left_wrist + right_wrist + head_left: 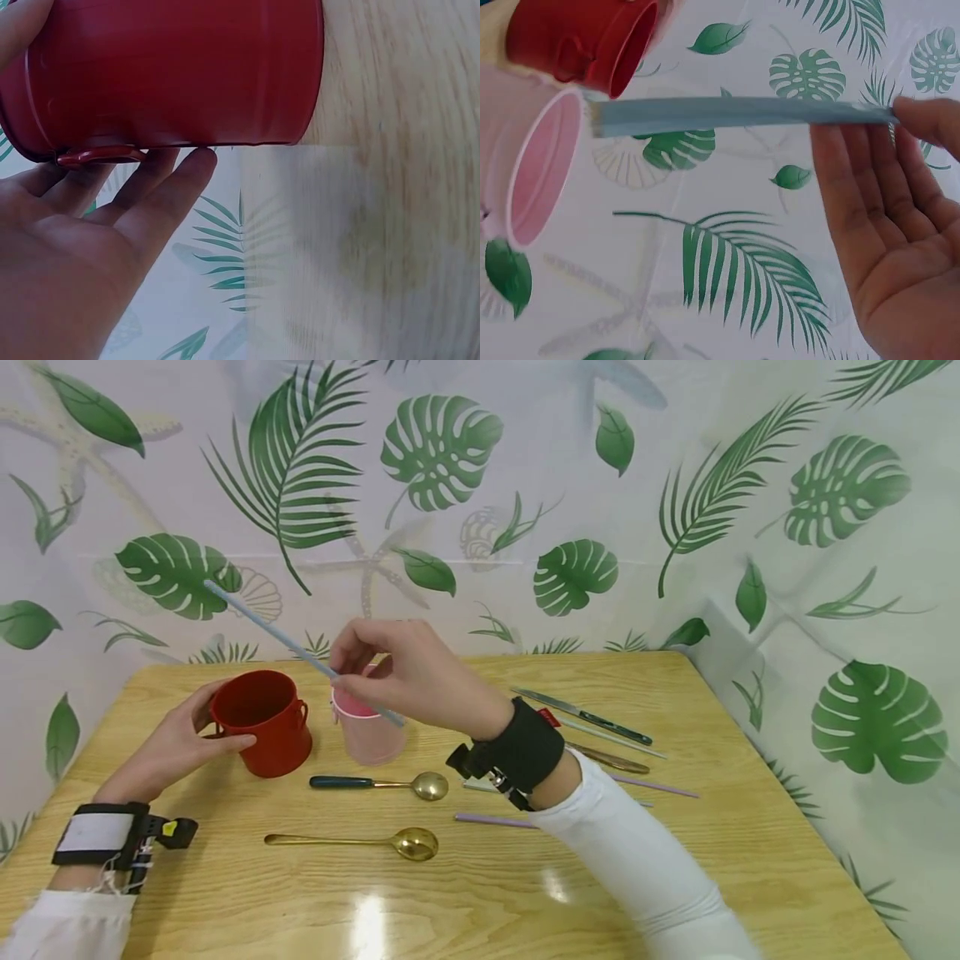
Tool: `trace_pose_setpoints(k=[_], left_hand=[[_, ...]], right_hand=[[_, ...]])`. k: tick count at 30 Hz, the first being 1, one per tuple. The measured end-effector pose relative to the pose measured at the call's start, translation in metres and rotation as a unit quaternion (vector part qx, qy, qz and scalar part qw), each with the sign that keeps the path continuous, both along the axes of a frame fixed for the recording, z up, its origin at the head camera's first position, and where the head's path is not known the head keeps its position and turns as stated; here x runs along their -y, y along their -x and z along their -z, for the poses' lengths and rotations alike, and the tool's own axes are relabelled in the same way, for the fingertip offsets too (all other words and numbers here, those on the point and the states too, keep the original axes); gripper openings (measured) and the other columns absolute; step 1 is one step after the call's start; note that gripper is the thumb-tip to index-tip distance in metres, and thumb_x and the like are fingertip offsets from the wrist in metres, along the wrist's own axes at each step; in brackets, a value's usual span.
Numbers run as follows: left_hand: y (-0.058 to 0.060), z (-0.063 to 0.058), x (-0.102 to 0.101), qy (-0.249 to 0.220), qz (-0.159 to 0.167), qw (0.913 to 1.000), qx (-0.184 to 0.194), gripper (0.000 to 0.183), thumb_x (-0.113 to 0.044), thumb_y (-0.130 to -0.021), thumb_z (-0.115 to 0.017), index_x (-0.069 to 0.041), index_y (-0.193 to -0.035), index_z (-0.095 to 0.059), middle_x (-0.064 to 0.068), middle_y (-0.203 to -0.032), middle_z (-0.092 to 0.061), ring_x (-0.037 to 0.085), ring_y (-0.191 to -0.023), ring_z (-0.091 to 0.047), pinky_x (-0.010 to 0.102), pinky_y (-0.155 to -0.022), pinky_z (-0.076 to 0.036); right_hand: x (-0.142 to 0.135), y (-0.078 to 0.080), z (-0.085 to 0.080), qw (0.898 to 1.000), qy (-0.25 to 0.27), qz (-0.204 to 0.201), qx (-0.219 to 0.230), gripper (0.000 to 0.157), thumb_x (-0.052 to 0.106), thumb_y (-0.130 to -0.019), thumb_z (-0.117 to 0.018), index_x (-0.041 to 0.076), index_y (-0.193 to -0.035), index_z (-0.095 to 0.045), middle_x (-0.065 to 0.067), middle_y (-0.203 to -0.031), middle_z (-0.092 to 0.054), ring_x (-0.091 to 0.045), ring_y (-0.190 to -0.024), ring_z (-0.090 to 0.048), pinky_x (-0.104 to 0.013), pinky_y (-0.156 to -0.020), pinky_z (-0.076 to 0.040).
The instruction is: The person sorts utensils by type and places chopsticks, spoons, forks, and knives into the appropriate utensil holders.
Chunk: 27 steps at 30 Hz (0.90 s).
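Note:
My left hand holds a small red metal bucket by its side, thumb at the front and fingers behind. In the left wrist view those fingers lie along the bucket wall by its small ear. Over a pink bucket, my right hand pinches a light blue straw between thumb and fingers. The straw slants, its upper end pointing up and left in the head view. Its lower end shows in front of the pink bucket's rim; the right wrist view has this end near both buckets.
A dark-handled spoon and a gold spoon lie in front of the buckets. Right of them are a dark-handled knife, a gold knife and several straws, including a purple straw. A leaf-patterned sheet stands behind the table.

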<state>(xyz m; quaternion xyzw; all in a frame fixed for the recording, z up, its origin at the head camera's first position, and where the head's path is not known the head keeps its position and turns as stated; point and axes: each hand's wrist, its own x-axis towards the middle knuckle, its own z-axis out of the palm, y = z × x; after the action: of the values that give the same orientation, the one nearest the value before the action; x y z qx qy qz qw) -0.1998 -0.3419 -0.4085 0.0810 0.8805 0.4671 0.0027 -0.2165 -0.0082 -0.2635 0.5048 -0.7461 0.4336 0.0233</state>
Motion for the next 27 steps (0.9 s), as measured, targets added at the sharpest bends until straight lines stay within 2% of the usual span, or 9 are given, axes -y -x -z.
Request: trace_pose_setpoints(k=[3,7,11,17,21,27], left_hand=[[0.002,-0.001,0.0,-0.008,0.005,1.0,0.0,0.088,-0.026,-0.087,-0.075,-0.003,-0.153,-0.022,0.028,-0.147,-0.037,0.049,-0.134,-0.032,0.075,-0.101,-0.033],[0.001,-0.002,0.002,-0.01,0.011,0.9999,-0.003,0.088,-0.026,-0.087,-0.074,-0.003,-0.153,-0.022,0.029,-0.147,-0.037,0.051,-0.133,-0.032,0.077,-0.099,-0.031],[0.0,-0.001,0.003,-0.009,0.012,0.9999,0.004,0.089,-0.027,-0.086,-0.075,-0.003,-0.154,-0.021,0.028,-0.147,-0.037,0.05,-0.134,-0.031,0.077,-0.1,-0.031],[0.001,-0.001,0.003,-0.008,0.013,0.9998,0.01,0.09,-0.028,-0.087,-0.073,-0.004,-0.154,-0.019,0.029,-0.148,-0.036,0.051,-0.134,-0.03,0.078,-0.1,-0.03],[0.001,-0.002,0.003,-0.008,0.014,0.9998,0.012,0.09,-0.028,-0.087,-0.074,-0.004,-0.154,-0.019,0.029,-0.148,-0.035,0.05,-0.134,-0.031,0.077,-0.1,-0.031],[0.0,-0.002,0.003,-0.004,0.014,0.9998,0.013,0.091,-0.028,-0.087,-0.074,-0.003,-0.154,-0.018,0.03,-0.149,-0.034,0.052,-0.134,-0.031,0.077,-0.1,-0.031]], right_hand=[[0.016,0.0,-0.005,0.999,0.045,0.006,0.004,0.01,0.002,-0.087,-0.071,0.0,-0.095,-0.064,-0.01,-0.088,-0.069,-0.009,-0.081,-0.063,-0.024,-0.067,-0.059],[0.038,-0.007,-0.01,0.995,0.089,0.036,0.033,0.012,-0.001,-0.087,-0.07,-0.004,-0.097,-0.064,-0.016,-0.09,-0.07,-0.015,-0.083,-0.064,-0.023,-0.069,-0.059],[0.059,-0.011,-0.006,0.989,0.116,0.061,0.062,0.013,-0.004,-0.088,-0.068,-0.006,-0.1,-0.063,-0.019,-0.093,-0.07,-0.019,-0.086,-0.065,-0.019,-0.071,-0.059],[0.088,-0.007,0.013,0.983,0.138,0.081,0.085,0.013,-0.003,-0.09,-0.066,-0.005,-0.102,-0.061,-0.018,-0.096,-0.07,-0.019,-0.089,-0.066,-0.015,-0.076,-0.058],[0.103,0.001,0.028,0.981,0.144,0.095,0.093,0.013,-0.001,-0.091,-0.066,-0.003,-0.102,-0.06,-0.017,-0.097,-0.07,-0.018,-0.09,-0.066,-0.014,-0.076,-0.058],[0.122,0.021,0.063,0.983,0.106,0.114,0.096,0.013,0.007,-0.092,-0.067,0.005,-0.103,-0.061,-0.008,-0.096,-0.07,-0.007,-0.087,-0.063,-0.01,-0.076,-0.056]])
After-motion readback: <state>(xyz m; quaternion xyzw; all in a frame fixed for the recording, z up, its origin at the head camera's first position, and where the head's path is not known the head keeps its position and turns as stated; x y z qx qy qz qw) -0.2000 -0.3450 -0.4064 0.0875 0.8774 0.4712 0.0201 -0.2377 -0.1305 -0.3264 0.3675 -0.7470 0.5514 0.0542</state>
